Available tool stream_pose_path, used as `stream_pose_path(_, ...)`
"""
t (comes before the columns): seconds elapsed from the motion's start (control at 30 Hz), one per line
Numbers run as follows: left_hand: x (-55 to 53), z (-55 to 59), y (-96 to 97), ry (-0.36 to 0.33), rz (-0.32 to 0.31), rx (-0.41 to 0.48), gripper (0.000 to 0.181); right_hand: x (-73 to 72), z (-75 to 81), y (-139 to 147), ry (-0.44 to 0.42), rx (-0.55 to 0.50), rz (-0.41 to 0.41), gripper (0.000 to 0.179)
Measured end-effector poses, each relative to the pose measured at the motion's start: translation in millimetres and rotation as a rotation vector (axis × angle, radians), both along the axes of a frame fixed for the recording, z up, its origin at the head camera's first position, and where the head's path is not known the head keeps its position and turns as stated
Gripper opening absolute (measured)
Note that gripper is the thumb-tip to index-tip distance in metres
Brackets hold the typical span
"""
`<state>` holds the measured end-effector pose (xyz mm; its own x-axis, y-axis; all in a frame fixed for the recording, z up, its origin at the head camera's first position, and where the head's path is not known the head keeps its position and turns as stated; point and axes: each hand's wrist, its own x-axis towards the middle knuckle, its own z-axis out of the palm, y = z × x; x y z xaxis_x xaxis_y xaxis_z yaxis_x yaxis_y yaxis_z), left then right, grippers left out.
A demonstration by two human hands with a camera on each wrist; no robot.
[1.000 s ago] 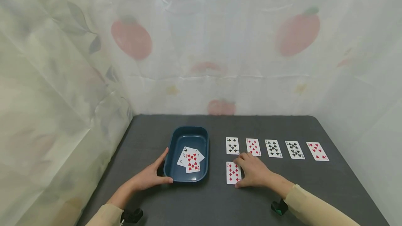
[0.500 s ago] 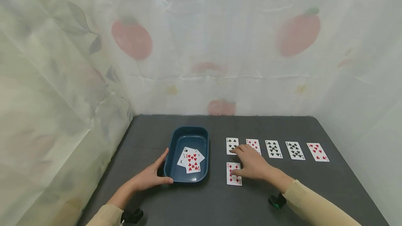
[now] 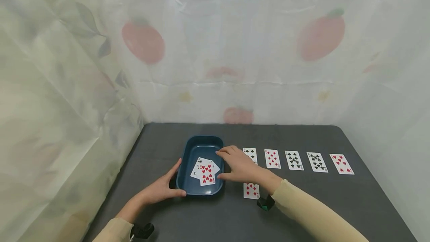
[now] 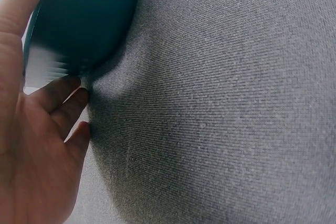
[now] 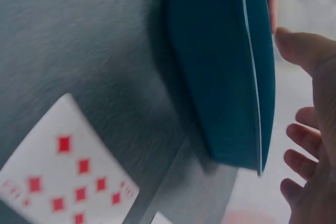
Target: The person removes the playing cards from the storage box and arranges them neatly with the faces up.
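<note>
A dark blue tray point(image 3: 203, 151) stands on the table with a few overlapping playing cards inside, a heart card point(image 3: 207, 176) on top. My left hand point(image 3: 162, 188) rests against the tray's left side, its thumb at the front corner and fingers extended along the wall. In the left wrist view, fingertips touch the tray point(image 4: 86, 19) low down. My right hand point(image 3: 240, 166) hovers at the tray's right rim, thumb and fingers apart, holding nothing. Beneath its wrist a nine of diamonds point(image 3: 251, 191) lies partly covered. The right wrist view shows that card point(image 5: 73, 177) whole enough to read diamonds.
Several face-up cards form a row right of the tray: a club card point(image 3: 249, 152) partly behind my right hand, a diamond card point(image 3: 272, 159), two club cards point(image 3: 294, 160), and a heart card point(image 3: 341, 164). Patterned curtains point(image 3: 235, 47) surround the grey table point(image 3: 208, 219).
My right hand has let go of the nine of diamonds, leaving it on the table, and moved left to the tray's rim. The left hand stays at the tray.
</note>
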<state>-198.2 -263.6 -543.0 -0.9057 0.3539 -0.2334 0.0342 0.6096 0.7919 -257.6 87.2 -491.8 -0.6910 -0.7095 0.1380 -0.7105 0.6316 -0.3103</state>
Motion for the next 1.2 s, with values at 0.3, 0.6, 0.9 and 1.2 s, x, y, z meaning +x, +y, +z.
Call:
stream_pose_path(0.3, -1.2, -2.7, -0.6, -0.009, -0.001, 0.010, 0.118, -11.2, -8.7, -44, 0.068, 0.213, 0.057, 0.084)
stream_pose_path(0.6, -2.0, -1.5, -1.6, -0.014, -0.014, 0.036, 0.117, -21.5, -18.9, -65, 0.128, 0.370, 0.048, 0.075)
stream_pose_path(0.9, -3.1, -2.1, -3.6, -0.025, -0.013, 0.032, 0.116, -22.3, -22.9, -76, 0.108, 0.452, 0.006, 0.079)
stream_pose_path(1.2, -2.2, -0.6, -1.8, -0.014, -0.010, 0.024, 0.116, -22.1, -24.2, -83, 0.121, 0.487, -0.042, 0.088)
